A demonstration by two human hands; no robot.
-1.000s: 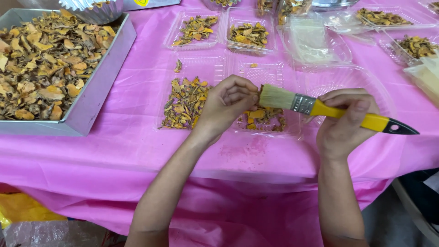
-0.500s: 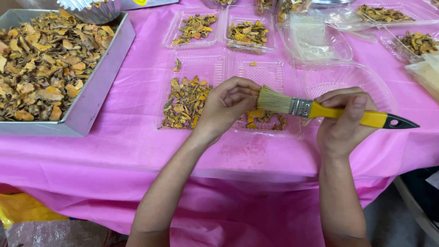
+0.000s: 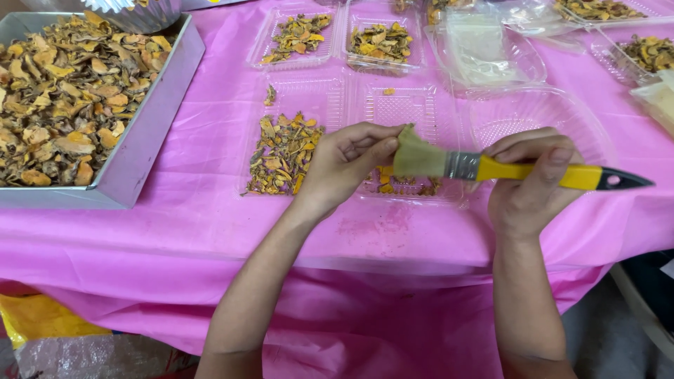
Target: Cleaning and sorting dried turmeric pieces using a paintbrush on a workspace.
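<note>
My right hand [image 3: 530, 179] grips the yellow handle of a flat paintbrush [image 3: 519, 170], held level with its black end pointing right. The brush's pale bristles [image 3: 415, 156] press against the fingertips of my left hand [image 3: 347, 163]. That hand is pinched shut on a small dried piece, which the fingers and bristles mostly hide. Both hands hover over clear plastic trays [image 3: 404, 105] on a pink tablecloth [image 3: 393, 231]. The tray under my left hand holds orange-brown dried slices [image 3: 281, 153].
A grey metal tray [image 3: 151, 133] heaped with dried slices fills the left side. More clear trays with dried slices [image 3: 295, 35] stand along the back, and empty clear lids [image 3: 533, 109] lie to the right. The table's front edge is close below my wrists.
The brush has slid a little to the left and its bristles now press harder against my left fingertips. Both hands otherwise stay in place.
</note>
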